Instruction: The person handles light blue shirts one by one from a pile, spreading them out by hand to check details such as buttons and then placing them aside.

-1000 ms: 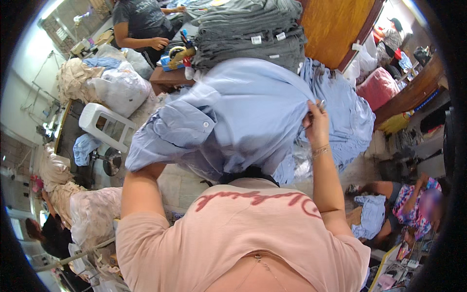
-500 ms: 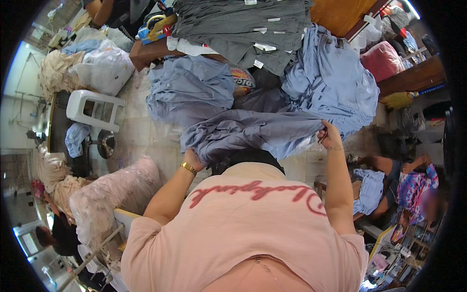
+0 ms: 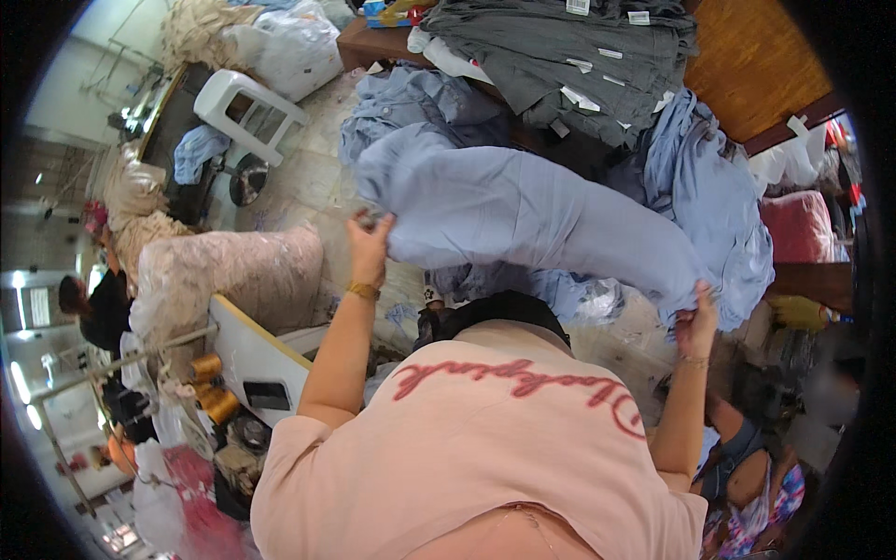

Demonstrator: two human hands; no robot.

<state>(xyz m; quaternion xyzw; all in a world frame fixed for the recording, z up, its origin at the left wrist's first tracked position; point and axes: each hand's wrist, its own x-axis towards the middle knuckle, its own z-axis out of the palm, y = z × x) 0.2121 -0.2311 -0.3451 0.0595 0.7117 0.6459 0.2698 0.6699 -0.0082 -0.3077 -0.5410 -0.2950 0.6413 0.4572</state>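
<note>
A light blue garment [image 3: 532,201] is stretched across the space in front of me, billowing and a little blurred at its left end. My left hand [image 3: 371,245] pinches its left end, and my right hand [image 3: 695,322] grips the lower right corner. Just behind it lies a heap of blue garments [image 3: 411,101] at the left. Another pile of blue garments [image 3: 714,210] hangs at the right, close to my right hand. Beyond them is a stack of dark grey garments [image 3: 551,56] with white tags.
A white plastic stool [image 3: 245,112] lies tipped on the tiled floor at the left. Nearer are a large plastic-wrapped bale [image 3: 229,280] and a white table [image 3: 261,364] with thread cones [image 3: 213,390]. A person [image 3: 747,467] sits at the lower right; a wooden panel [image 3: 765,65] stands far right.
Both hands have spread apart and the garment has gone from bunched to opened out, raised in the middle. My left hand has risen; my right hand has moved right and lower. The view has turned.
</note>
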